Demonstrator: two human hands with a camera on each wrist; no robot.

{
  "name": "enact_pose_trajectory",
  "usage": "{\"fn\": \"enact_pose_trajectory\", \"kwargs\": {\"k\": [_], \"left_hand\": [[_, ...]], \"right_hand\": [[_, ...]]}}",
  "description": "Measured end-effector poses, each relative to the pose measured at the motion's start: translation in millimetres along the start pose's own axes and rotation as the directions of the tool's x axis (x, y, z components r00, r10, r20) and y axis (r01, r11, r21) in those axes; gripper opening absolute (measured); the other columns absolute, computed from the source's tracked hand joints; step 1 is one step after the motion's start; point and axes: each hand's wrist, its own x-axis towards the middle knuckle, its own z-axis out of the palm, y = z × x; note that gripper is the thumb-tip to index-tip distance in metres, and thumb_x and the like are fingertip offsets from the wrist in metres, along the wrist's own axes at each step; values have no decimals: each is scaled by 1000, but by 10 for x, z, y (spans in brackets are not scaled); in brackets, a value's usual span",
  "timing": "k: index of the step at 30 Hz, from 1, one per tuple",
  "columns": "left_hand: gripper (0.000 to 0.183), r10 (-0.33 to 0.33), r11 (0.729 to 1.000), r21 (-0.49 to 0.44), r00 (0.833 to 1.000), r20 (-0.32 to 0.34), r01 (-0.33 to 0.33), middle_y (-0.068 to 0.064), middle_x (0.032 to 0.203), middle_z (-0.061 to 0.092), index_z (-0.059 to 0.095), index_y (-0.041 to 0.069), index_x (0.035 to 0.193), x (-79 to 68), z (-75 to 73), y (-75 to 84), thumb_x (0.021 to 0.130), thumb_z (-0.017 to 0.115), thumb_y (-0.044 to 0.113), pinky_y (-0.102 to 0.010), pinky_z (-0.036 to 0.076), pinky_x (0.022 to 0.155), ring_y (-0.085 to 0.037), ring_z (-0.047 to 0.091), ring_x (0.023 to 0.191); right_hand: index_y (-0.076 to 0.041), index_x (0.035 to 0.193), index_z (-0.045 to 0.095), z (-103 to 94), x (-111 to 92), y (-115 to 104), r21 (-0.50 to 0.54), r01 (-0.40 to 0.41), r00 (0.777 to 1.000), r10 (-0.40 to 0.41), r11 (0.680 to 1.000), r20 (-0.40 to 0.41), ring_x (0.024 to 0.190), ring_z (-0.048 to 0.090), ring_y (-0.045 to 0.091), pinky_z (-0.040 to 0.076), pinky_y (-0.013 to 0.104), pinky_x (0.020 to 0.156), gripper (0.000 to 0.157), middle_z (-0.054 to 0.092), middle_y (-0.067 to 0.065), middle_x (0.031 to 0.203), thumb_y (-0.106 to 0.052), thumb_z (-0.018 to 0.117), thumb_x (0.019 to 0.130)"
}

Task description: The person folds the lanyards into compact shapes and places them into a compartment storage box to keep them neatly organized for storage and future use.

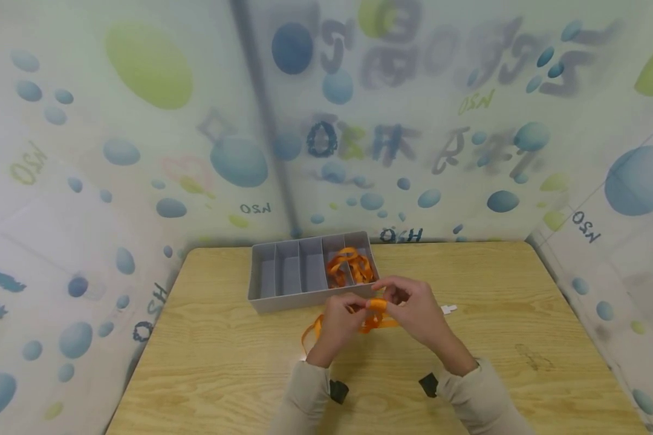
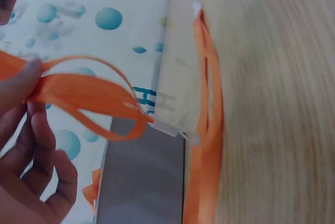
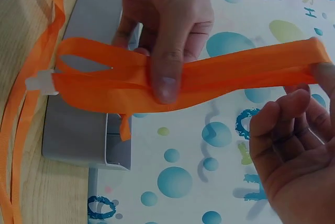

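Note:
An orange lanyard (image 1: 378, 304) is stretched between both hands just in front of the grey box. My left hand (image 1: 340, 320) pinches it; in the right wrist view that thumb presses flat across the folded band (image 3: 209, 77). At the far end, my right hand (image 1: 413, 308) holds the bend of the loop between thumb and fingers, its other fingers curled loosely. A white plastic piece (image 3: 42, 82) hangs at the lanyard's lower end. Below, more orange strap (image 2: 209, 109) lies along the table, with a white tip (image 1: 448, 309) showing right of my right hand.
The grey divided box (image 1: 288, 300) stands at the table's back edge, before a patterned wall. Orange lanyards (image 1: 359, 266) lie coiled in its right-hand compartments. The wooden table (image 1: 207, 362) spreads out on both sides. An orange strap loop (image 1: 307, 335) curves beside my left wrist.

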Motion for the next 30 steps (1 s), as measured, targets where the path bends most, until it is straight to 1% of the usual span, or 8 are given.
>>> {"fn": "enact_pose_trajectory", "kwargs": {"k": [6, 11, 15, 16, 18, 22, 23, 30], "left_hand": [[15, -90, 996, -8, 995, -48, 90, -7, 78, 71, 78, 2, 84, 54, -82, 37, 80, 67, -7, -24, 50, 55, -10, 58, 63], [17, -143, 990, -10, 988, -60, 143, -7, 79, 70, 78, 2, 86, 89, -127, 69, 82, 64, -7, -24, 48, 53, -10, 56, 61], [12, -108, 994, -21, 990, -91, 106, -10, 80, 71, 77, 0, 87, 130, -152, 75, 84, 67, -6, -23, 49, 53, -9, 56, 60], [11, -102, 995, -23, 990, -95, 100, -12, 80, 71, 77, -2, 87, 136, -172, 136, 85, 67, -6, -23, 49, 54, -11, 58, 60], [8, -86, 996, -48, 991, -102, 82, -14, 82, 72, 76, -3, 88, 162, -201, 155, 86, 69, -5, -22, 50, 55, -17, 62, 61], [8, -105, 992, -85, 991, -84, 97, -16, 87, 72, 76, -4, 90, 211, -282, 231, 88, 69, 0, -24, 52, 57, -33, 66, 67], [8, -104, 991, -88, 991, -84, 97, -15, 88, 73, 77, -2, 90, 227, -292, 199, 88, 70, 1, -23, 53, 57, -32, 66, 68], [9, -100, 992, -88, 992, -77, 93, -13, 86, 72, 77, -2, 90, 275, -374, 312, 86, 70, 2, -26, 54, 62, -17, 65, 68]], "right_hand": [[-4, 101, 71, 8, -44, 1, 22, -40, 999, 40, 999, 22, 57, 49, 11, 43, 25, 50, 25, 57, -1, 71, 8, 74, 80], [-6, 98, 70, 21, -65, 33, 45, -17, 1000, 16, 999, 24, 57, 49, 12, 45, 27, 51, 26, 56, 1, 71, 5, 79, 76], [-10, 94, 69, 30, -82, 68, 44, -18, 999, 17, 999, 28, 58, 50, 11, 44, 27, 52, 27, 56, 0, 72, -1, 85, 74], [-11, 93, 69, 32, -86, 73, 44, -15, 999, 13, 999, 30, 59, 50, 11, 44, 27, 52, 27, 56, 0, 72, -4, 86, 74], [-12, 92, 69, 32, -95, 77, 39, -16, 999, 15, 999, 36, 59, 50, 11, 45, 27, 52, 27, 56, -1, 73, -6, 87, 73], [-11, 90, 68, 37, -110, 90, 40, -7, 999, 5, 999, 48, 59, 50, 11, 45, 27, 52, 28, 57, 0, 72, -13, 90, 72], [-11, 89, 68, 39, -114, 100, 41, -8, 999, 6, 999, 52, 60, 50, 11, 45, 27, 52, 28, 57, 0, 72, -13, 90, 72], [-11, 90, 67, 56, -140, 153, 67, 2, 997, -8, 998, 82, 61, 49, 10, 45, 25, 53, 29, 58, 4, 73, -11, 90, 72]]}}
